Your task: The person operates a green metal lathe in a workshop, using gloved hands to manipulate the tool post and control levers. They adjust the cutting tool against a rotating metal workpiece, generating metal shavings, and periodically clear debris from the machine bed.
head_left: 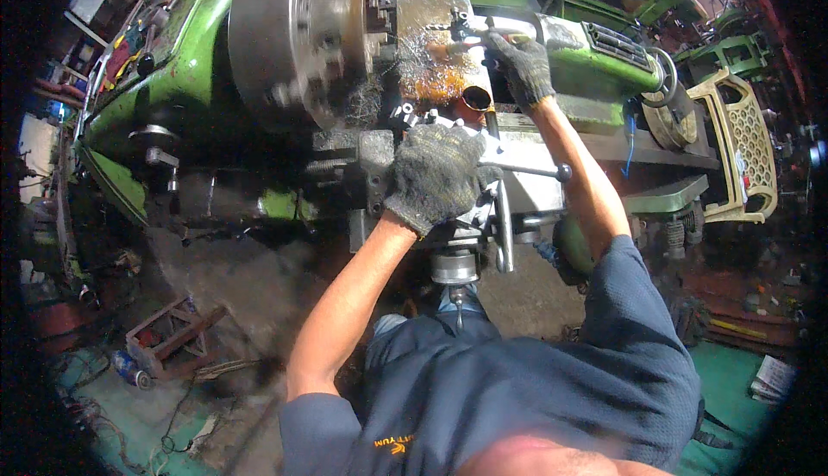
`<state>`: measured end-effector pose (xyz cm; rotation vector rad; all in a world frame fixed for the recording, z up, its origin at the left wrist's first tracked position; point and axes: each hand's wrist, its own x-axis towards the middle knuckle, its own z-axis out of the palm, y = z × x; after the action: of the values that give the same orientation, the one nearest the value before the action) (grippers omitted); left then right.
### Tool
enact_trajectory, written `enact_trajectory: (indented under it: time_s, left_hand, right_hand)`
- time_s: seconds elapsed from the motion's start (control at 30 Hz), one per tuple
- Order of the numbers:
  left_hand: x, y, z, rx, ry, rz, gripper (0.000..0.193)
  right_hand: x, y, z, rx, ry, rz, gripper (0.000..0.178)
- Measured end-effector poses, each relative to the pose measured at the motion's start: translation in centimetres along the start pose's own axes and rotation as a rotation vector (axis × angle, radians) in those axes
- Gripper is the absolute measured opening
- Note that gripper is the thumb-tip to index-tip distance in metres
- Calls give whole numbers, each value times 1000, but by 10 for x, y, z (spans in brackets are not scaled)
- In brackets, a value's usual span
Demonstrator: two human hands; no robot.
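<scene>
Head view:
1. Green lathe [194, 53] spans the top.
2. Round metal chuck [272, 36] sits toward the lathe's left end.
3. Oily block [435, 66] stands just right of the chuck.
4. Left gloved hand [438, 170] curls over metalwork [376, 147] along the lathe's near edge.
5. Right gloved hand [523, 66] bends its fingers at the block's right edge; I cannot tell whether either hand grips anything.
6. Ball-ended lever [530, 166] lies beside the left hand.

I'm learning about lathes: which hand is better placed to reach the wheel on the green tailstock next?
Probably the right hand: it is beside the tailstock and nearer the handwheel. The left hand is lower and farther left.
</scene>
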<state>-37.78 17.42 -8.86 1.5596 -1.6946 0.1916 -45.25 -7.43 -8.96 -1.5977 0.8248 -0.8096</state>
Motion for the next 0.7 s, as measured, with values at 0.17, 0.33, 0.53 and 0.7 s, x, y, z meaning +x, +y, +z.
enact_trajectory:
  time_s: [0.17,0.33,0.53,0.7]
  left_hand:
    - [2,4,-5,43,-98,-33,43]
    - [-2,2,-2,39,-82,-41,44]
    - [-1,1,2,7,-19,-9,44]
    - [-4,0,5,-40,10,-26,44]
  right_hand:
    - [45,24,33,341,112,-52,22]
    - [48,24,38,-180,334,-213,20]
    - [18,6,35,-584,344,-608,21]
    - [-27,-17,20,-656,313,-614,17]
